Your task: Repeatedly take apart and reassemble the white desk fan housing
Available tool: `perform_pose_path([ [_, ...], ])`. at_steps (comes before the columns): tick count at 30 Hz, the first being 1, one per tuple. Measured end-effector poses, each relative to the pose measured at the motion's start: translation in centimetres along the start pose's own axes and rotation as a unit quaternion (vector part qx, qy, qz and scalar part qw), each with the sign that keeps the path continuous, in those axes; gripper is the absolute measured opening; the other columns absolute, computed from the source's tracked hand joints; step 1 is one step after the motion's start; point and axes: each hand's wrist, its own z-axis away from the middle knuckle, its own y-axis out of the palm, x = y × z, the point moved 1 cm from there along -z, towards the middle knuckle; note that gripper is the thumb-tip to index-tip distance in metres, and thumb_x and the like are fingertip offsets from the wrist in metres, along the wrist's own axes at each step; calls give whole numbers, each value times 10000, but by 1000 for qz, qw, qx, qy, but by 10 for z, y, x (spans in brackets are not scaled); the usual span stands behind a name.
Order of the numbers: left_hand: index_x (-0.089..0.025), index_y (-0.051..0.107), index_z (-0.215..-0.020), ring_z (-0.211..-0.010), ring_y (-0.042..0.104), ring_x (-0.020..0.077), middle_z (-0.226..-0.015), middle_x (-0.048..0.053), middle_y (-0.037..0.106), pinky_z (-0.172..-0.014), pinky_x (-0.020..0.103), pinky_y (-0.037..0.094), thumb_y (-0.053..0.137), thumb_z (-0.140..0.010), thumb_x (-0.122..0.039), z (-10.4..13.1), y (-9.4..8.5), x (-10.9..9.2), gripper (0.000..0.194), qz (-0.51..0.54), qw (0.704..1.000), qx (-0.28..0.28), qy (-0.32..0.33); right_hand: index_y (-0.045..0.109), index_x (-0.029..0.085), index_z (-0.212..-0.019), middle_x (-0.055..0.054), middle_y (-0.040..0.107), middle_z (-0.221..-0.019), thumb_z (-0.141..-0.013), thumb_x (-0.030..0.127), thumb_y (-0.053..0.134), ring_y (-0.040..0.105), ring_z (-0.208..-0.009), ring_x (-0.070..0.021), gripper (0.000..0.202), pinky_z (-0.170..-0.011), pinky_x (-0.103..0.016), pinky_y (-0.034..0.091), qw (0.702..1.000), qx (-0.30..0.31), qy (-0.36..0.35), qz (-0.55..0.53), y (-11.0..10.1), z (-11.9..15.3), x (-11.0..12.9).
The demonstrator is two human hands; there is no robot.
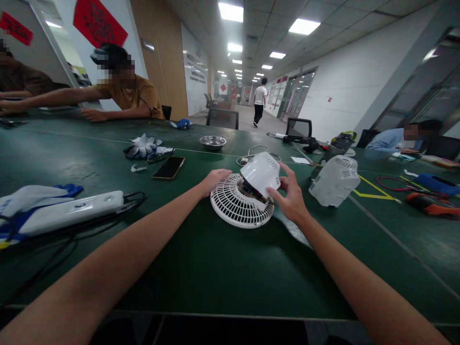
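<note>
Fan grille [239, 208], white plastic with thin radial slats, lies flat on the green table [201, 268], middle of the bench. Tilted on top of it sits the rounded white motor housing [261, 173], smooth and cup-shaped, with dark innards showing underneath. Left hand [212, 182] rests curled on the grille's rim; right hand [291, 196] pinches the housing with thumb and fingers. Just to the right is a second white housing [336, 179] with ribbed vents. No readable brand anywhere. Black phone [168, 167] and steel bowl [212, 142] sit further back.
</note>
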Motion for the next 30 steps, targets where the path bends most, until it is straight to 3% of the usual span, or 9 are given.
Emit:
perform_pose_path([
  [3,-145,760,-1085,-1052,723,243,-1139,112,774,-1014,395,536,628,-980,-368,3,-2,-7,280,-127,989,9,81,411,354,-1566,-83,704,-1198,-843,460,779,678,-1009,-310,818,-972,-590,570,990,14,-70,126,0,2,6],
  [8,-179,663,-1362,-1306,620,308,-1396,139,683,-1131,464,445,558,-1002,-533,16,4,-26,516,-321,914,84,233,399,353,-1594,-101,642,-1353,-861,381,725,656,-1083,-324,803,-960,-578,586,982,20,-93,164,2,1,3],
  [11,-178,572,-1457,-1275,644,326,-1365,160,698,-1096,467,474,689,-915,-563,25,18,-36,674,-353,882,173,260,347,352,-1624,-113,612,-1439,-866,412,731,649,-1162,-350,852,-991,-601,572,985,34,-82,145,2,0,0],
  [14,-149,607,-1384,-1164,691,337,-1304,179,719,-1000,456,527,817,-798,-553,32,32,-45,742,-384,866,188,261,301,327,-1650,-129,615,-1468,-855,463,764,665,-1184,-365,930,-989,-612,574,990,60,-47,117,1,1,2],
  [19,-156,737,-1166,-1053,725,335,-1138,156,767,-911,412,556,898,-711,-469,41,42,-57,575,-387,871,180,241,431,312,-1598,-104,646,-1449,-802,466,835,697,-1159,-346,906,-1021,-593,568,995,85,-7,48,-5,1,10],
  [23,-181,759,-1129,-1052,728,344,-1079,134,777,-866,390,572,932,-642,-353,45,44,-61,545,-341,898,184,207,510,318,-1553,-94,684,-1402,-724,417,897,699,-1144,-363,921,-1018,-624,560,996,86,-1,21,-9,1,14],
  [26,-183,761,-1114,-1061,726,348,-993,117,784,-869,388,572,915,-635,-287,45,45,-62,514,-314,916,165,186,514,318,-1555,-87,708,-1362,-736,426,885,708,-1123,-363,906,-1013,-641,557,995,94,6,34,-10,0,13],
  [30,-174,770,-1058,-1027,732,336,-950,109,784,-854,375,566,892,-660,-254,46,46,-61,424,-325,914,165,178,509,309,-1562,-81,728,-1323,-778,459,846,714,-1110,-358,866,-1009,-637,562,994,96,3,60,-9,0,11],
])
